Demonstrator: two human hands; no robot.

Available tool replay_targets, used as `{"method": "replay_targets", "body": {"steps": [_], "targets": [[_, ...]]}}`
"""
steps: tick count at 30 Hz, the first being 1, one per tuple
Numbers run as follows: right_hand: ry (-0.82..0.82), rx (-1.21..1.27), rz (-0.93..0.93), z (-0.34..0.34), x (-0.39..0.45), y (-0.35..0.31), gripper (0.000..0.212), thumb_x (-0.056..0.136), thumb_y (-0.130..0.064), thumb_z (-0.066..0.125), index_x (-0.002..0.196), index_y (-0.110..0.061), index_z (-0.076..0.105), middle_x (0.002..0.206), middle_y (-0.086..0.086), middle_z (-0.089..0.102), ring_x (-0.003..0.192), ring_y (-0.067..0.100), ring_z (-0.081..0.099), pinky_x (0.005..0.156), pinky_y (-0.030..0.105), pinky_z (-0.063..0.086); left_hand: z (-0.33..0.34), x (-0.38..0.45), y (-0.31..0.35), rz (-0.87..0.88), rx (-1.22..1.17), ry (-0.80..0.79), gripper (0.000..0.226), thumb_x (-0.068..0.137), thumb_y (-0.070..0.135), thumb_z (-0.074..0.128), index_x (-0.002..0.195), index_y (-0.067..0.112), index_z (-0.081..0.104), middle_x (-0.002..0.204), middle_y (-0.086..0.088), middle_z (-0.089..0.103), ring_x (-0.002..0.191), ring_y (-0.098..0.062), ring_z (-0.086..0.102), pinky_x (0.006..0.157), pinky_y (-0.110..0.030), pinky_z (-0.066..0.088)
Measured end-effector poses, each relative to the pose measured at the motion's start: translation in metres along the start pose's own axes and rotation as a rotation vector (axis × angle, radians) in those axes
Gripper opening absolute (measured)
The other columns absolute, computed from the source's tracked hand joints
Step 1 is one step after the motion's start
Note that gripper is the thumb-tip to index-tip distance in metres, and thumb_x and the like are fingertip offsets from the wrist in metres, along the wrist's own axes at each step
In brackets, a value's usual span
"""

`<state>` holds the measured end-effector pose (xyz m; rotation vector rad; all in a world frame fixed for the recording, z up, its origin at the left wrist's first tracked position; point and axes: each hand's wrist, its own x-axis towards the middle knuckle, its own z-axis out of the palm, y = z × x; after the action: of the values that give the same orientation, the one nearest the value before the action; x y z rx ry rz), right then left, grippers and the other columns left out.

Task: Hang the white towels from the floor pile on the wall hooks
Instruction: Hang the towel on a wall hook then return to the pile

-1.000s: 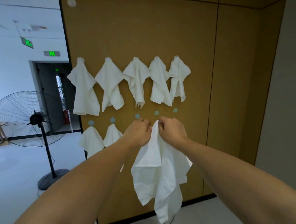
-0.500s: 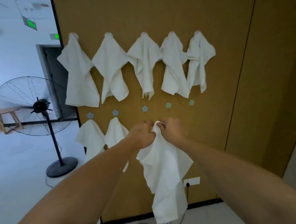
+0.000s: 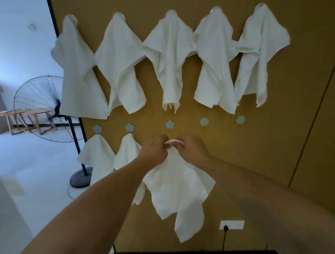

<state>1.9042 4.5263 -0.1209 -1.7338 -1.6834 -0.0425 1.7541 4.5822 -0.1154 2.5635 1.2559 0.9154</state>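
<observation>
Towel (image 3: 176, 193): held against wall (image 3: 240, 162), just below third lower hook (image 3: 169, 124); top bunched between both hands, rest hanging loose toward floor.
Left hand (image 3: 154, 150): fingers curled, pinching bunched top of towel from left.
Right hand (image 3: 192, 150): fingers curled, pinching same bunch from right; small fold of cloth arched between the two hands.
Upper row: five towels hung, each draped from its hook, neighbours' edges touching or overlapping.
Lower row: two towels (image 3: 99, 157) hung on leftmost hooks; third hook bare, just above hands; two more bare hooks (image 3: 204, 121) to right.
Handling: soft, light, limp cloth; no stiffness to hold shape, so likely to sag or slip off if caught by too thin an edge.
Where to hold: best near top bunch, close on either side of fold, keeping a loop open for hook; lower corners free to hang.
Step in hand: probably lifting loop onto third hook.
Risk: fold closing before reaching hook, or towel sliding off once released.
Pile: not in view.
Nearby: fan (image 3: 44, 112) at left, socket (image 3: 231, 225) low on wall.
</observation>
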Motion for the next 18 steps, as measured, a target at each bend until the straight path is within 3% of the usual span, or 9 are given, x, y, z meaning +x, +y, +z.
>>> {"method": "replay_targets", "body": {"steps": [4,9,12,15,18], "targets": [[-0.097,0.042,0.087,0.015,0.030,0.034,0.031,0.098,-0.035,0.057,0.089,-0.008,0.071,0.080,0.006,0.068,0.075,0.021,0.063,0.069,0.035,0.050,0.023,0.031,-0.018,-0.073,-0.035,0.002,0.020,0.088,0.005,0.051,0.091,0.019,0.066,0.088,-0.004,0.067,0.085,-0.024,0.062,0.069,-0.026,0.038],[0.005,-0.041,0.211,0.047,0.072,0.072,0.039,0.101,-0.040,0.050,0.101,-0.006,0.069,0.094,0.012,0.070,0.090,0.028,0.065,0.077,0.032,0.048,0.054,0.078,-0.046,-0.148,-0.073,0.028,0.022,0.098,0.014,0.046,0.108,0.014,0.066,0.104,-0.007,0.067,0.097,-0.026,0.061,0.078,-0.027,0.041],[0.047,-0.100,0.271,0.071,0.103,0.088,0.047,0.101,-0.048,0.044,0.099,-0.008,0.069,0.091,0.010,0.071,0.086,0.027,0.067,0.076,0.034,0.052,0.074,0.112,-0.064,-0.176,-0.121,0.043,0.023,0.102,0.023,0.045,0.113,0.013,0.063,0.107,-0.007,0.066,0.099,-0.024,0.060,0.081,-0.028,0.041],[0.077,-0.152,0.336,0.092,0.133,0.103,0.057,0.097,-0.060,0.039,0.087,-0.012,0.069,0.080,0.007,0.069,0.075,0.024,0.067,0.072,0.037,0.055,0.090,0.142,-0.085,-0.195,-0.165,0.038,0.031,0.103,0.037,0.044,0.111,0.013,0.062,0.100,-0.003,0.062,0.088,-0.017,0.053,0.079,-0.029,0.040],[0.083,-0.196,0.344,0.103,0.164,0.113,0.058,0.095,-0.063,0.043,0.080,-0.014,0.069,0.073,0.004,0.067,0.067,0.018,0.062,0.059,0.028,0.043,0.101,0.174,-0.108,-0.224,-0.145,0.052,0.036,0.101,0.044,0.044,0.109,0.016,0.064,0.096,0.000,0.063,0.087,-0.019,0.057,0.078,-0.032,0.046]]}}
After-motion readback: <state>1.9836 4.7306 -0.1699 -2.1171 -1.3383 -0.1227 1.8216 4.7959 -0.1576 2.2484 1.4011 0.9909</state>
